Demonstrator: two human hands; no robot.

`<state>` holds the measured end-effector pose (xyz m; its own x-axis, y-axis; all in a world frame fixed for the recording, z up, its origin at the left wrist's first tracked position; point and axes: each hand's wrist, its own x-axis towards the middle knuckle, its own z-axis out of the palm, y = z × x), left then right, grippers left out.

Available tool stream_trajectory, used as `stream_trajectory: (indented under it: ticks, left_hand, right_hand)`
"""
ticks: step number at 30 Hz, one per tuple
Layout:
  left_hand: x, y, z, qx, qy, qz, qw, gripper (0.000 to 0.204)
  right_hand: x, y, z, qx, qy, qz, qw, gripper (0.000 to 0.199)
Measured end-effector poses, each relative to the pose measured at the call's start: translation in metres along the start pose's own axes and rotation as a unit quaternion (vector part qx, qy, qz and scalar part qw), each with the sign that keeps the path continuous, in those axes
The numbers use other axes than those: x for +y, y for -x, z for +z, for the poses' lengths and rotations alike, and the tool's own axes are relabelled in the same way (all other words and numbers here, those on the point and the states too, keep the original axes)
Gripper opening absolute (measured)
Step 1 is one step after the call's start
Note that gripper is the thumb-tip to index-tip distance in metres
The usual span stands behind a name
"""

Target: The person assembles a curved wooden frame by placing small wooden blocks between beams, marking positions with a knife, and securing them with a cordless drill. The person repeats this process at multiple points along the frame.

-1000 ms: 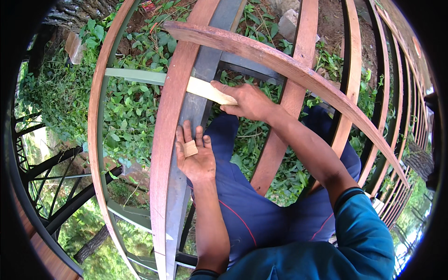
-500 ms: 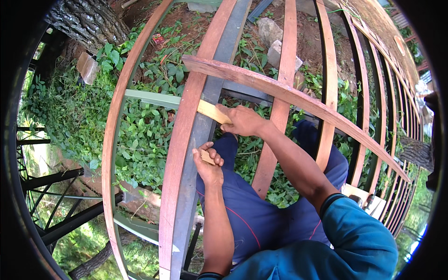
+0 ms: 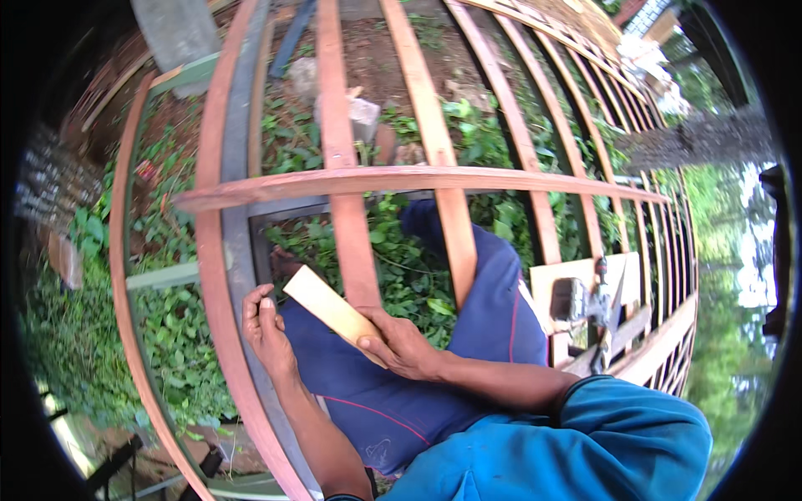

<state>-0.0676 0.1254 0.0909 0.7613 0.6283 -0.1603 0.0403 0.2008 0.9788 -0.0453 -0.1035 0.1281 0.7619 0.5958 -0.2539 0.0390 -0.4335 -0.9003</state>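
My right hand (image 3: 408, 344) is closed round one end of a short, pale flat wood strip (image 3: 327, 307). The strip slants up and left above my thigh, its far end free in the air. My left hand (image 3: 269, 327) is raised beside the reddish beam (image 3: 219, 275) on the left, fingers curled in. Whatever it may hold is hidden by the fingers. A long reddish board (image 3: 426, 179) lies crosswise over the beams, beyond both hands.
Several parallel wooden beams (image 3: 430, 125) run away from me above leafy ground. At right, a cordless drill (image 3: 600, 302) rests by a pale board (image 3: 547, 280). A dark metal beam (image 3: 237, 225) runs along the left reddish beam. Tree trunks stand at both sides.
My right hand has lifted the pale strip off the left beam and drawn it back toward my lap. The view has swung right. The small wood piece in my left hand no longer shows.
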Motion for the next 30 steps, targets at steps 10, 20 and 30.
stream_trajectory:
  ticks: [10,20,30]
  left_hand:
    - [0.012,0.142,0.168,-0.231,0.139,-0.02,0.963,0.03]
    - [0.025,0.243,0.207,-0.377,0.019,0.09,0.921,0.036]
    - [0.051,0.265,0.248,-0.441,0.003,0.152,0.884,0.043]
  right_hand:
    - [0.043,0.116,-0.084,0.171,-0.2,-0.032,0.964,0.052]
    - [0.093,0.186,-0.1,-0.17,-0.801,-0.081,0.568,0.096]
    - [0.131,0.216,-0.158,0.066,-0.725,-0.054,0.684,0.021]
